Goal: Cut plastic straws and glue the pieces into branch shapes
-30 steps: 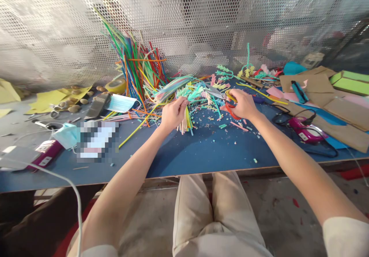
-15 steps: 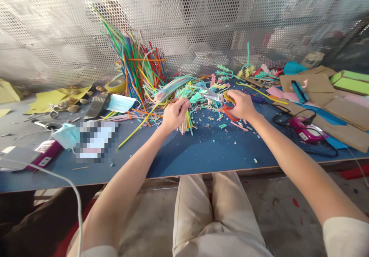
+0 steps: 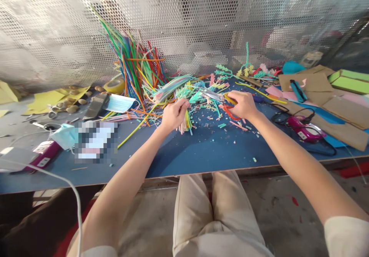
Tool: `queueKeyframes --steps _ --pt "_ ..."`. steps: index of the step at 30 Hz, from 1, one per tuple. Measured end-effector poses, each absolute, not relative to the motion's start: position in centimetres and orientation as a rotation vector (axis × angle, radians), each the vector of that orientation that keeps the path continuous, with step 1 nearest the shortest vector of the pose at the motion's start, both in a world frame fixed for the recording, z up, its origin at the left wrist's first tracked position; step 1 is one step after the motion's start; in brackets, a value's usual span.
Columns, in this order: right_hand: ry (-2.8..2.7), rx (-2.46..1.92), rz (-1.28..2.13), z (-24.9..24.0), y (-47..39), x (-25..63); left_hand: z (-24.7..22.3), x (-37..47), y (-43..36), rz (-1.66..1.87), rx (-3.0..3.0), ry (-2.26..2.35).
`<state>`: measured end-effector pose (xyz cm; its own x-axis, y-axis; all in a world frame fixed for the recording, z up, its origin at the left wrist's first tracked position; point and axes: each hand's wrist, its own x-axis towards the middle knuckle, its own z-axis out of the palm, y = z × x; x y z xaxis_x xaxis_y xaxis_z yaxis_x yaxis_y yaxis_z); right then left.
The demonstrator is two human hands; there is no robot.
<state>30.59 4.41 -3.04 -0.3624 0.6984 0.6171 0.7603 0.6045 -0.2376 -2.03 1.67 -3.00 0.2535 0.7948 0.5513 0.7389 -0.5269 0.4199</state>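
Note:
My left hand [image 3: 175, 114] is closed in a pinch over the heap. A mint-green pipe cleaner [image 3: 197, 97] runs from its fingertips toward the scissor blades; where the fingers grip it is hidden. In my right hand [image 3: 242, 104] are scissors [image 3: 215, 95] with orange and yellow handles, their blades pointing left at the green piece. Just beneath and behind my left hand lie a bundle of pastel pipe cleaners [image 3: 174, 87] and cut stems [image 3: 187, 123]. Small trimmings [image 3: 221, 125] are scattered under the scissors.
A tall bunch of coloured pipe cleaners [image 3: 135, 66] leans at the back against a perforated metal screen [image 3: 173, 14]. Leftward are face masks [image 3: 120, 103], yellow tape [image 3: 114, 85] and a purple device [image 3: 44, 153]. Cardboard [image 3: 307, 87] and a corded magenta device [image 3: 307, 128] lie on the right.
The scissor blades look slightly more closed and tilted a little differently. Both hands stay almost in place; the view has shifted slightly.

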Motion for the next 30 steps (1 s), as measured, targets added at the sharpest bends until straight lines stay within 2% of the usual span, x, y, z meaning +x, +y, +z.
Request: queueKeyframes --steps 21,30 --pt "-1.894 -1.167 -0.178 -4.0 5.7 31.1 -3.7 -2.2 2.2 1.192 2.513 1.559" --pt "-1.878 -1.146 -0.183 -4.2 5.8 31.1 -3.9 -2.2 2.3 1.325 2.499 1.533"
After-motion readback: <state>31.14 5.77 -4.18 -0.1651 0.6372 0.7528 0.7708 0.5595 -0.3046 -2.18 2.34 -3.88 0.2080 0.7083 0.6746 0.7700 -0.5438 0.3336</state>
